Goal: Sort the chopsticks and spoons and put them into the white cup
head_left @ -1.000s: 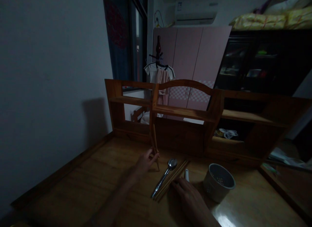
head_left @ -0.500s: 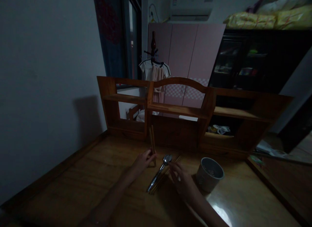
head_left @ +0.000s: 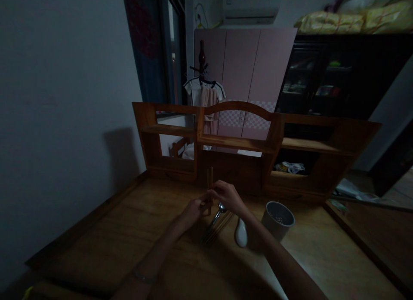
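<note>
My left hand (head_left: 194,210) is closed around a pair of wooden chopsticks (head_left: 210,176), held upright over the desk. Above it, the pinched fingers of my right hand (head_left: 228,196) meet the same chopsticks, partly covering them. Just below my hands a metal spoon (head_left: 211,226) lies slantwise on the wood, its bowl pointing away from me. Beside it more chopsticks (head_left: 221,228) lie at the same slant. A white soup spoon (head_left: 241,235) rests to their right, near my right forearm. Farther right stands a grey utensil holder (head_left: 269,220) with holes in its bottom, partly behind that forearm.
A wooden shelf unit (head_left: 235,142) runs along the back of the desk (head_left: 135,231). On the left is a white wall (head_left: 71,98). A plastic bag (head_left: 295,167) sits in the right lower shelf. Wardrobes (head_left: 238,68) stand beyond.
My right hand has moved left and up from beside the spoons to the upright chopsticks in my left hand. The white soup spoon, mostly covered before, now shows. My left hand has shifted slightly right.
</note>
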Motion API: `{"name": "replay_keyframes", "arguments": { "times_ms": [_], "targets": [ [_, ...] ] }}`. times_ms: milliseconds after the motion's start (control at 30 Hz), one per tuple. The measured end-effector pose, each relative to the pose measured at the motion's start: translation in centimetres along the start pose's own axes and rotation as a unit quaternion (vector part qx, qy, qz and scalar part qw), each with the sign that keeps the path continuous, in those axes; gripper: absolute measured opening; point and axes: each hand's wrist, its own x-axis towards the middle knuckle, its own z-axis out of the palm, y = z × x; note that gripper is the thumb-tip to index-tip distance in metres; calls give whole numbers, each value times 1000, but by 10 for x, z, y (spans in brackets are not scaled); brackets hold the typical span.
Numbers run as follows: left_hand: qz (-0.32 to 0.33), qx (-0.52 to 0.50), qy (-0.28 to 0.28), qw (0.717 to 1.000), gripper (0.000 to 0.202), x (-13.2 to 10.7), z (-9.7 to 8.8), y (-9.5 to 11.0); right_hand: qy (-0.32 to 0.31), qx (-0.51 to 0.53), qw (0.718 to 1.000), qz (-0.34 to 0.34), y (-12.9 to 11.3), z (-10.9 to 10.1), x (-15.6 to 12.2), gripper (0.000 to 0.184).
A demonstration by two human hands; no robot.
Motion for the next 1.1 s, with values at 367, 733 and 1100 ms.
{"name": "replay_keyframes", "arguments": {
  "times_ms": [367, 733, 1100],
  "targets": [
    [-22, -46, -19, 999, 34, 3, 4, -16, -17, 76, 996, 37, 4, -1, -3, 29],
    [9, -44, -27, 999, 31, 1, 5, -8, 25, 115, 987, 111, 15, -3, -5, 34],
    [-50, -162, -102, 980, 53, -6, 8, 1, 13, 121, 971, 206, 34, 4, -35, 45]
  ]
}}
